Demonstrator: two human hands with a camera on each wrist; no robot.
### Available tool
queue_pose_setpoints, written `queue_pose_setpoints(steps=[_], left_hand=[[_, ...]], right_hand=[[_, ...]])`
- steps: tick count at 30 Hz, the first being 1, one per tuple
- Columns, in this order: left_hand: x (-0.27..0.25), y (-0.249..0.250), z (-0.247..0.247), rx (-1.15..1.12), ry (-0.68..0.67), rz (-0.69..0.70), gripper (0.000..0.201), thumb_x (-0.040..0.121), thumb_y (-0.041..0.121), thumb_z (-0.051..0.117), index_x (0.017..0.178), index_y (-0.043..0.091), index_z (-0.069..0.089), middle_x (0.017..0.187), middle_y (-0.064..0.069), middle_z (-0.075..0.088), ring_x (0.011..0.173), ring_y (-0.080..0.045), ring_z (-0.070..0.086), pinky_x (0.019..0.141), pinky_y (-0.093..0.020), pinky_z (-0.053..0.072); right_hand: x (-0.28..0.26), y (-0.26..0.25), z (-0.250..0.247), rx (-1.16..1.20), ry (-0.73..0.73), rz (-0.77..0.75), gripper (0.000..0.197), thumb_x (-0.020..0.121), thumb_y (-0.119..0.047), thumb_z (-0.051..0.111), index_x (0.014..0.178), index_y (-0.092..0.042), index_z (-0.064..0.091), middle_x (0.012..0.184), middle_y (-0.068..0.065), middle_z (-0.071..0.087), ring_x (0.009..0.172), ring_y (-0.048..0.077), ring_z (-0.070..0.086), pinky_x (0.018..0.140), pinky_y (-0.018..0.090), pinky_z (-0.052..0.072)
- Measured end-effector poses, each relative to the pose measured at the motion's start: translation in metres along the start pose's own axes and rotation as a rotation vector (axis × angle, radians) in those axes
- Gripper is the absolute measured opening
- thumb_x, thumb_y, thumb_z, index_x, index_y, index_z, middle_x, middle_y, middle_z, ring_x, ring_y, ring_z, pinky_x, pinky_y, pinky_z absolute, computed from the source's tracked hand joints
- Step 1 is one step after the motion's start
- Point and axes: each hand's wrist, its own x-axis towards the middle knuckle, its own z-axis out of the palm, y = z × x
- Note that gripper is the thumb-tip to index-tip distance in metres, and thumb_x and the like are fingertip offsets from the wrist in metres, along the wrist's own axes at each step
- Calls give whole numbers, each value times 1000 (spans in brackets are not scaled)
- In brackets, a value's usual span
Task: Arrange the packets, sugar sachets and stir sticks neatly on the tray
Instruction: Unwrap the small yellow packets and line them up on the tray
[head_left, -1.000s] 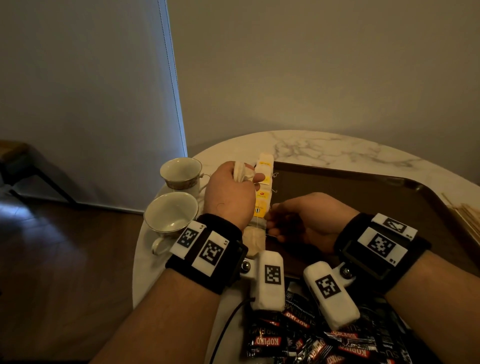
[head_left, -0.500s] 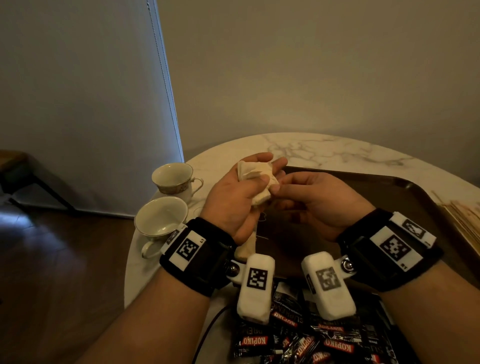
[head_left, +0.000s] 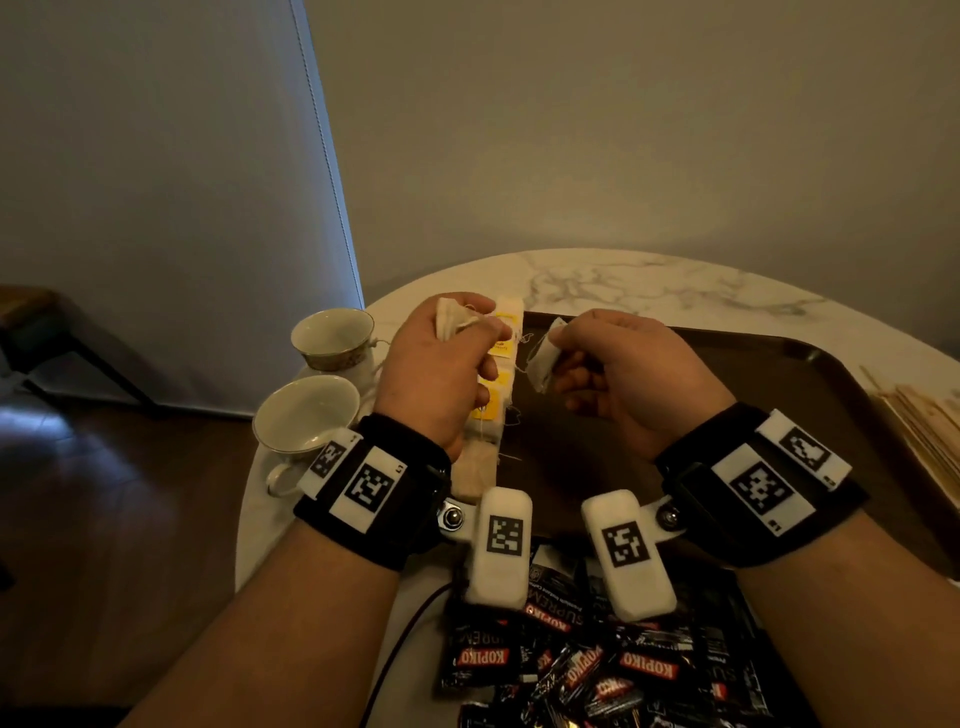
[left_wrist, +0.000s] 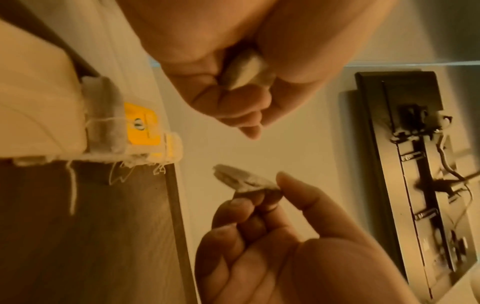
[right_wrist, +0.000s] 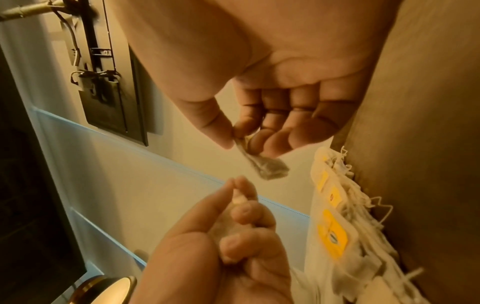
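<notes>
My left hand is raised over the tray's left edge and grips a small bunch of pale tea bags; the bunch also shows in its fist. My right hand pinches a single tea bag between thumb and fingers, a short gap to the right of the left hand. That single tea bag hangs from the fingertips. A row of tea bags with yellow tags lies along the left edge of the brown tray. The lower part of the row is hidden by my left hand.
A heap of black Kopiko packets lies at the near table edge, below my wrists. Wooden stir sticks lie right of the tray. Two teacups stand left of the tray on the round marble table.
Half a second ago both hands met at the tea bag bunch. They have drawn apart, and the right hand now holds one tea bag taken from it.
</notes>
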Motion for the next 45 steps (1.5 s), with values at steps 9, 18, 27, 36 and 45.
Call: queue_pose_setpoints(steps=[9,18,27,36,45], left_hand=[[-13,21,-7,72,-115,108,14,86,15,81,92,10,69,64,3,62,48,-5,51,43,-18,39],[-26,35,-28,51,-134,47,3,94,9,72,94,10,69,60,5,58,45,-4,46,40,-17,35],[-31,42,-44,-31,-3,-15,18,97,25,70,105,9,66,83,-3,64,52,-7,42,43,-20,34],[-44,41,-34,86,-76,-74,10,98,13,67,89,14,65,60,2,54,47,-8,46,42,-20,37],[-46,24,-29,165,15,-156,26,104,4,47,87,12,66,85,-8,65,79,-23,66,73,-37,61]], right_hand=[[-11,-26,14,-125,-96,-135,22,104,-22,54,95,-15,73,87,7,73,80,19,66,72,35,51],[-25,-47,14,-548,-130,-294,7,92,-26,73,99,-24,74,93,5,74,74,16,63,68,31,55],[-34,-45,14,-271,-91,-156,4,88,-19,77,89,-16,76,90,14,76,83,30,70,84,40,59],[-34,-28,21,-225,-141,-88,10,88,-12,76,95,-6,73,82,11,75,71,17,71,71,32,60],[-29,11,19,-259,-206,226,16,81,7,75,83,-6,67,88,19,74,84,31,73,86,45,60]])
